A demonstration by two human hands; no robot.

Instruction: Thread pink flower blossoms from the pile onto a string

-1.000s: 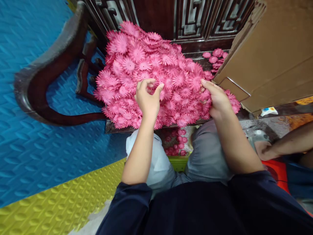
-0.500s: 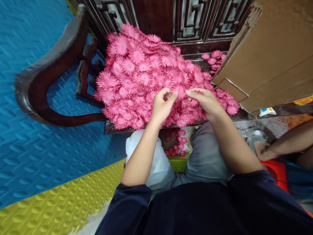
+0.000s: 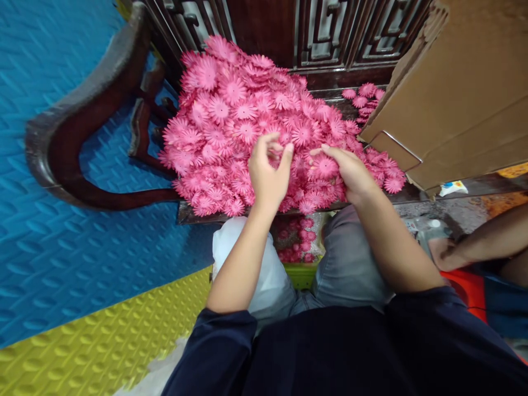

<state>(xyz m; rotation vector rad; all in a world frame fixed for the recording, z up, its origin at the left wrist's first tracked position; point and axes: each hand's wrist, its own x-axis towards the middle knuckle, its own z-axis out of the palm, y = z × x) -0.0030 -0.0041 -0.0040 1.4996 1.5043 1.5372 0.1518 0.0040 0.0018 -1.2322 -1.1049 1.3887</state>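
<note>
Two hands worked our heap of pink flowers (image 3: 247,115) — left hand (image 3: 268,176) pinching one bloom free, right hand (image 3: 348,173) lying flat, fingers spread, steadying the pile

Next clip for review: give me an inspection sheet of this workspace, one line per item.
Surface: dark carved wooden bench seat, almost fully covered.
Job's things: heap of pink paper daisy-shaped flowers; more lie in a green tub between the knees.
Clutter: brown cardboard box flap leans at the heap's right edge; small white-and-blue item below it.
Hands: left hand has fingers curled in a pinch at the heap; right hand lies flat on the flowers, its grip not closed.
Cables: nothing seen.
Surroundings: blue and yellow foam floor mats; another person's forearm at right.
</note>
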